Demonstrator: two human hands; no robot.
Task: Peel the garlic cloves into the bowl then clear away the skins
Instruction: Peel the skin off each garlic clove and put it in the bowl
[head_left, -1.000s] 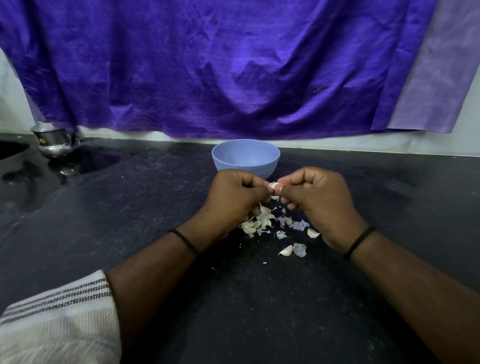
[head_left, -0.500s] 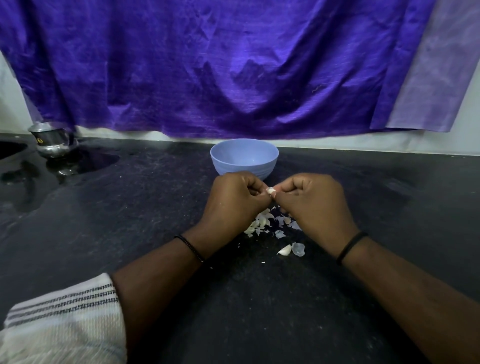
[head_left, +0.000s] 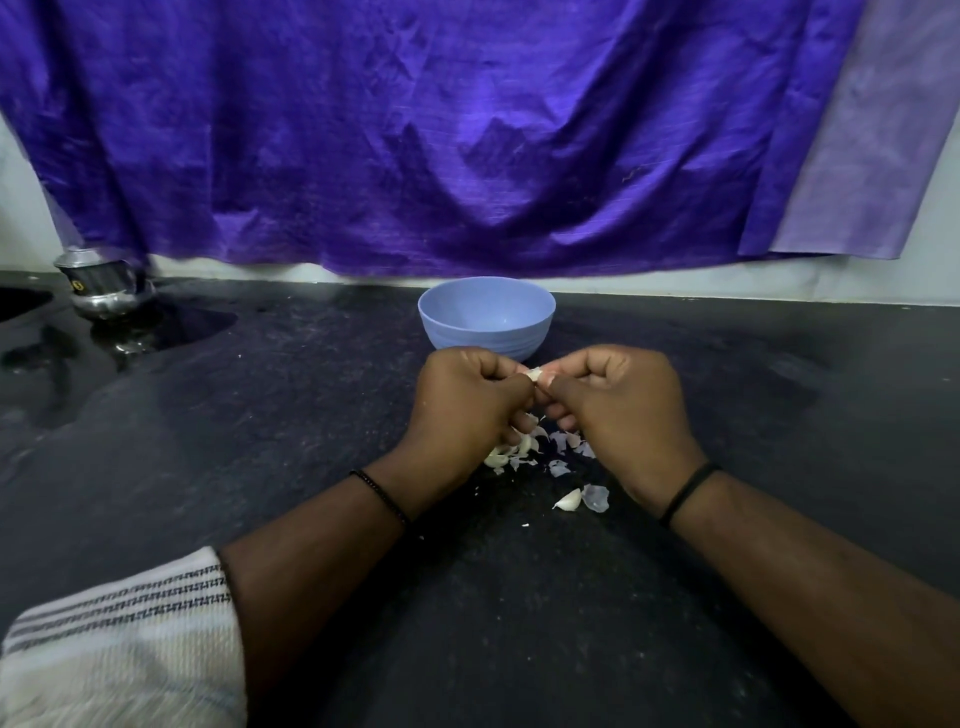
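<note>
A light blue bowl (head_left: 487, 318) stands on the dark counter just beyond my hands. My left hand (head_left: 462, 410) and my right hand (head_left: 618, 410) meet in front of it, fingers curled, both pinching one small garlic clove (head_left: 535, 374) between them. Only the clove's pale tip shows above the fingertips. Below the hands lies a scatter of white garlic skins (head_left: 519, 449). A lone clove-like piece (head_left: 569, 500) and a translucent skin flake (head_left: 595, 497) lie nearer to me.
A shiny steel pot (head_left: 101, 288) sits at the far left of the black counter (head_left: 311, 441), beside a wet patch. A purple cloth (head_left: 467, 130) hangs on the wall behind. A striped cloth (head_left: 124, 639) covers my left forearm's near end.
Both hands have drawn slightly closer together and a little lower over the skins, still working the same clove. The bowl and skins have not moved.
</note>
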